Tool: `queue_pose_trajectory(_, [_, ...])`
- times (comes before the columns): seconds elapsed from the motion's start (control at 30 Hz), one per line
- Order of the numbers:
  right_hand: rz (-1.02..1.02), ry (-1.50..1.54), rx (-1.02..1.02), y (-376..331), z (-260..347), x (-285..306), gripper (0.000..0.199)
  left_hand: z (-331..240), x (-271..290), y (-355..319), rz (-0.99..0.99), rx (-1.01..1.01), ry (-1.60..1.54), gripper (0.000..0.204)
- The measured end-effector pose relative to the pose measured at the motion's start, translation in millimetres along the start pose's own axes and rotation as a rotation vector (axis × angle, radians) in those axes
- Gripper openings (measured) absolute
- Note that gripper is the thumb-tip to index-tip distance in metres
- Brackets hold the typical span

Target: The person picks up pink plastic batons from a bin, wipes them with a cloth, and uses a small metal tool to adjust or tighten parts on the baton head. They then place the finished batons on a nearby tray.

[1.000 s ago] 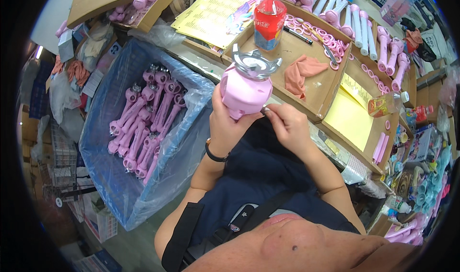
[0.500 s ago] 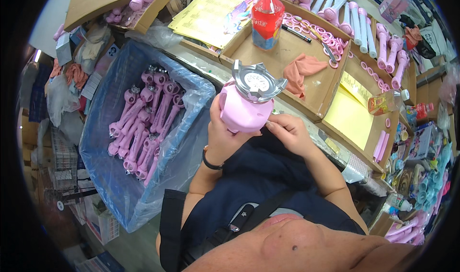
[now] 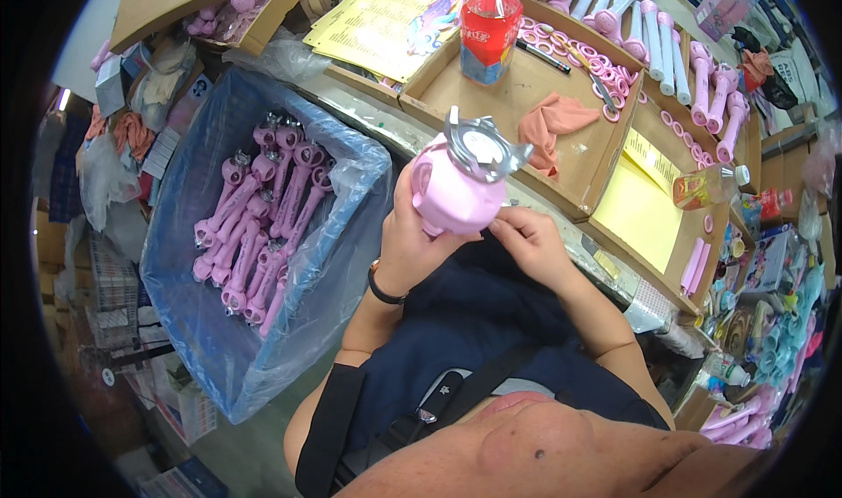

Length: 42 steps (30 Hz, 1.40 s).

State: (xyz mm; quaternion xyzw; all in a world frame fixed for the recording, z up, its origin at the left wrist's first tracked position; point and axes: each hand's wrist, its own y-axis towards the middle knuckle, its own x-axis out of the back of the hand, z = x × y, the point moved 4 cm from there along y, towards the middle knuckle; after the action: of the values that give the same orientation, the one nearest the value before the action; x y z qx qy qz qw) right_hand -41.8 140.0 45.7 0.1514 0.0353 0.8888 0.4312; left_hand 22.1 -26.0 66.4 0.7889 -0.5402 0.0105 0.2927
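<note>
My left hand (image 3: 410,251) is wrapped round a rounded pink plastic toy head (image 3: 458,198), which looks like the top of a toy wand. A silver-grey pronged ring (image 3: 495,158) with a pale centre caps it, leaning toward the right. Close by the toy's lower right side is my right hand (image 3: 535,245). Its thumb and forefinger are pinched together against or just beside the pink part; anything between them is too small to make out. Left of my hands, a bin lined with blue plastic (image 3: 351,160) holds several pink toy wands (image 3: 250,270).
Cardboard trays (image 3: 561,202) on the bench hold a red-labelled bottle (image 3: 489,38), an orange cloth (image 3: 554,130), pink rings (image 3: 614,81), scissors (image 3: 603,95) and yellow paper (image 3: 645,222). White and pink handles (image 3: 667,55) lie at the far right. An open carton (image 3: 175,3) stands far left.
The toy head has turned and tilted in my left hand, so its silver ring leans more to the right. My right hand stays pinched at its lower side.
</note>
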Motion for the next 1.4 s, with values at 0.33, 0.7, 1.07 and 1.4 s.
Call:
queue_pose_trajectory(0.33, [-0.191,-0.492,0.210,-1.9,17.0,-7.3,0.015,22.7,-6.7,-4.7,0.026,0.211,-0.395,0.085])
queue_pose_trajectory(0.7, [-0.063,-0.248,0.031,6.0,2.2,-1.3,0.012,15.8,-9.4,-4.3,-0.003,0.120,-0.216,0.092])
queue_pose_trajectory(1.07, [-0.062,-0.098,0.053,3.2,2.8,-5.1,0.011,13.8,-4.8,-9.4,-0.046,0.067,-0.123,0.099])
queue_pose_trajectory(1.4, [-0.208,-0.436,0.295,-15.2,13.8,-16.2,0.014,3.8,-2.4,-9.3,-0.005,-0.042,-0.065,0.103])
